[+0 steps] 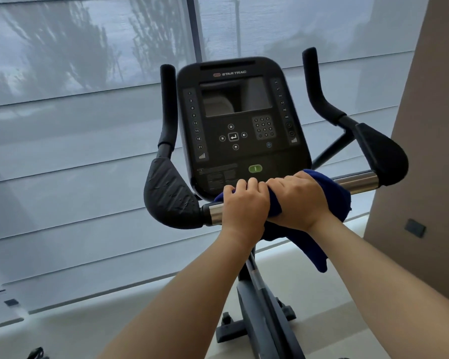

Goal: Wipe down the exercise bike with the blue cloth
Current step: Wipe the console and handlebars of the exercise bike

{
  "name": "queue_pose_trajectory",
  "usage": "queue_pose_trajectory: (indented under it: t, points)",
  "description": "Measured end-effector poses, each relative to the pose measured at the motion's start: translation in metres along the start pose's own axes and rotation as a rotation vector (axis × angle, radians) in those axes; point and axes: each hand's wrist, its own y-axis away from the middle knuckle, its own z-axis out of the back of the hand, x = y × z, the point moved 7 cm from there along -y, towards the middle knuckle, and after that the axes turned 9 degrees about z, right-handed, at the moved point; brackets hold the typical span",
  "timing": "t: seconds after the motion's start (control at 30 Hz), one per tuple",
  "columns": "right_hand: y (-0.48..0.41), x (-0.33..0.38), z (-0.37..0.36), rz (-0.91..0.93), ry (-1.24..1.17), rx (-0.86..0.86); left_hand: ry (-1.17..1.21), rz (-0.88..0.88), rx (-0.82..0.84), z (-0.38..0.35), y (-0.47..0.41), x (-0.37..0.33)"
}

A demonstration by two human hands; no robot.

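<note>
The exercise bike stands in front of me, its black console (240, 123) upright above a chrome handlebar (358, 183) that runs left to right. A blue cloth (337, 200) is wrapped around the middle of that bar, with one end hanging down below it. My left hand (243, 204) and my right hand (300, 199) sit side by side on the bar, both curled over the cloth and gripping it. Black padded grips (170, 194) cap each end of the bar.
Upright black handle horns (167, 107) rise on both sides of the console. The bike's dark frame post (259, 301) runs down to a foot on the pale floor. Behind is a large window with grey blinds (75, 151); a beige wall (425, 151) is at the right.
</note>
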Motion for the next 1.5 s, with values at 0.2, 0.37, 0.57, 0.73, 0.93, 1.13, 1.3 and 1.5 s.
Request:
queue_pose_trajectory:
  t: [0.2,0.37,0.57,0.73,0.93,1.13,1.3,1.5]
  points:
    - [0.009,0.013,0.004,-0.342,-0.027,0.072,0.079,-0.104,0.122,0.004,0.009,0.009]
    - [-0.006,0.048,0.007,-0.502,-0.326,0.137,0.136,-0.065,0.199,0.006,0.014,0.046]
    - [-0.018,0.071,0.012,-0.533,-0.354,0.205,0.180,-0.176,0.144,0.007,0.019,0.067]
    - [-0.025,0.084,0.037,-0.590,-0.433,-0.070,0.280,-0.301,-0.111,0.025,0.022,0.086]
    - [-0.077,0.120,0.064,-0.525,-0.480,-0.239,0.332,-0.334,-0.253,0.057,-0.004,0.163]
    - [-0.114,0.165,-0.001,-0.507,-0.454,0.179,0.321,-0.389,0.249,0.003,-0.004,0.229]
    - [-0.114,0.169,-0.009,-0.483,-0.240,0.182,0.452,-0.367,0.335,-0.030,0.002,0.226]
    - [-0.130,0.138,-0.022,-0.592,-0.515,0.209,0.446,-0.317,0.301,-0.034,-0.032,0.215]
